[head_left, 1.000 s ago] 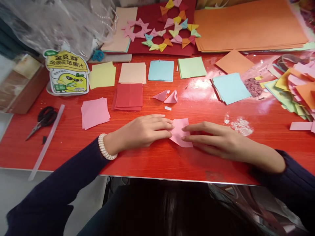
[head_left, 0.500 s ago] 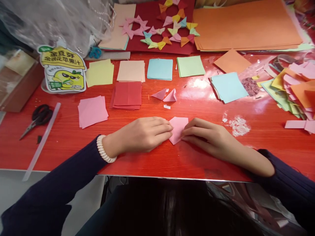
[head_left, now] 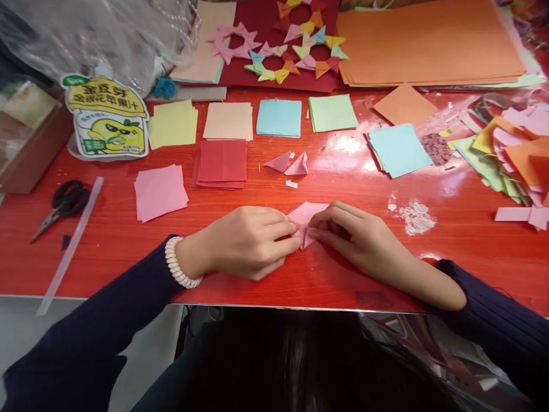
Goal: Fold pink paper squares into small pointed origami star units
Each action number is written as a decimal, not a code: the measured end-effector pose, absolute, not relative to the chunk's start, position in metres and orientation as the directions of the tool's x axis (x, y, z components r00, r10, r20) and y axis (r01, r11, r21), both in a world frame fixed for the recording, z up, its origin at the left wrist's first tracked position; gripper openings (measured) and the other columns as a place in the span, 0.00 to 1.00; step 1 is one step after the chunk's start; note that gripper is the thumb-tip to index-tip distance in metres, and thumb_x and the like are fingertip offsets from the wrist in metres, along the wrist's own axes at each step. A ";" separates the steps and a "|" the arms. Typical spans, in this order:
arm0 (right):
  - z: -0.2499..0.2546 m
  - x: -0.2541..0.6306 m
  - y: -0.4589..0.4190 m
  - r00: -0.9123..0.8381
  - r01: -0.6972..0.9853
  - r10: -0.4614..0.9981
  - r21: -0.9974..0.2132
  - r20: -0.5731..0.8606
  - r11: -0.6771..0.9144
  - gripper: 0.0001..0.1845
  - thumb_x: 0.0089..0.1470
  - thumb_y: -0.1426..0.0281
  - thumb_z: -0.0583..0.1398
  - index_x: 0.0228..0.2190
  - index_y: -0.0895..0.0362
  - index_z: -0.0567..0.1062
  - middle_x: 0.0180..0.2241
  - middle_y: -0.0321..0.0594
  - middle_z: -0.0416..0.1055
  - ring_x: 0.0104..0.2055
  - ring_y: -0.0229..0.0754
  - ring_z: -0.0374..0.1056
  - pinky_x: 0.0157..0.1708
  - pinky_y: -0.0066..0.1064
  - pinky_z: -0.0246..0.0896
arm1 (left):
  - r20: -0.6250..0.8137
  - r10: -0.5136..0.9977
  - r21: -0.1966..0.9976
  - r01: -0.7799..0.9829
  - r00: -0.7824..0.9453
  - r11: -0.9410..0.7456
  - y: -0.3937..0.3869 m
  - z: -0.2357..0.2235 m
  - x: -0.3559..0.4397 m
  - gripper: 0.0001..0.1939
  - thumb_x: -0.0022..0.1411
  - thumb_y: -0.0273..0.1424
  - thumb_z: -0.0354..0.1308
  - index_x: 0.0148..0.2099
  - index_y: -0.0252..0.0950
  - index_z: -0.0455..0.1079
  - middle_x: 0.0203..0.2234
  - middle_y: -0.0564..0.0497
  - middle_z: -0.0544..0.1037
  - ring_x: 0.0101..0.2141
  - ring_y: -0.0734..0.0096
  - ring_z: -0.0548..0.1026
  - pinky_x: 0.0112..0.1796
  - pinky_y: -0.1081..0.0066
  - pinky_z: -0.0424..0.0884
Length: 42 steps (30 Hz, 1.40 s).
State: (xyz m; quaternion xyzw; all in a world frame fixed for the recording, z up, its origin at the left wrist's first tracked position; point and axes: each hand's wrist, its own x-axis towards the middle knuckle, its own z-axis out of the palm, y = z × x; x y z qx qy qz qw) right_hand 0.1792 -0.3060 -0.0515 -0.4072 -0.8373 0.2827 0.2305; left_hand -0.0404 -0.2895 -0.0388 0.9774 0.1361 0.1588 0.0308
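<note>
A small pink paper (head_left: 305, 213), partly folded, lies on the red table (head_left: 274, 290) near its front edge. My left hand (head_left: 253, 240) holds the paper's left side, its fingers closed on it and resting on the table. With thumb and fingertips, my right hand (head_left: 354, 234) pinches a flap on the right side and brings it toward the middle. The fingers cover part of the lower corner. Just beyond are two folded pink triangles (head_left: 297, 164) and a white scrap (head_left: 291, 183).
Square paper stacks stand around: pink (head_left: 161, 193), red (head_left: 223, 164), yellow (head_left: 172, 123), blue (head_left: 278, 118), green (head_left: 332, 113). Black scissors (head_left: 68, 197) and a translucent strip (head_left: 72, 246) lie left. Folded paper rings (head_left: 274, 63) sit at the back; loose colored papers (head_left: 514, 149) are heaped right.
My right hand has shifted left, folding the paper's right side inward. My left fingers have bent more around the paper's left side.
</note>
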 end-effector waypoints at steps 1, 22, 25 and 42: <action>-0.051 0.179 -0.306 -0.566 0.550 0.809 -0.657 0.161 0.515 0.04 0.55 0.79 0.56 0.32 0.59 0.69 0.26 0.36 0.63 0.26 0.34 0.59 0.25 0.24 0.55 | 0.304 0.278 0.101 0.259 0.911 -0.961 -0.290 -0.039 -0.040 0.10 0.59 0.24 0.48 0.40 0.30 0.70 0.34 0.46 0.78 0.39 0.64 0.75 0.37 0.67 0.75; -0.062 0.200 -0.309 -0.631 0.542 0.716 -0.490 0.299 0.683 0.15 0.58 0.68 0.56 0.47 0.57 0.68 0.32 0.39 0.60 0.31 0.37 0.60 0.30 0.30 0.58 | 0.305 0.196 -0.070 0.227 0.932 -0.971 -0.294 -0.037 -0.041 0.12 0.62 0.23 0.49 0.45 0.31 0.70 0.36 0.43 0.78 0.40 0.65 0.75 0.39 0.66 0.75; -0.058 0.211 -0.308 -0.795 0.390 0.506 -0.356 0.335 0.849 0.16 0.58 0.69 0.56 0.48 0.58 0.68 0.28 0.37 0.60 0.27 0.37 0.56 0.25 0.30 0.53 | 0.301 0.194 -0.081 0.227 0.934 -0.970 -0.294 -0.035 -0.041 0.11 0.62 0.23 0.48 0.43 0.32 0.71 0.36 0.44 0.78 0.39 0.66 0.76 0.38 0.67 0.75; -0.053 0.226 -0.292 -0.809 0.496 0.537 -0.211 0.238 0.842 0.13 0.59 0.70 0.54 0.44 0.56 0.74 0.23 0.37 0.56 0.25 0.38 0.53 0.23 0.30 0.47 | 0.302 0.231 0.020 0.236 0.925 -0.972 -0.293 -0.036 -0.043 0.14 0.61 0.21 0.44 0.44 0.31 0.70 0.38 0.42 0.77 0.39 0.63 0.76 0.35 0.66 0.75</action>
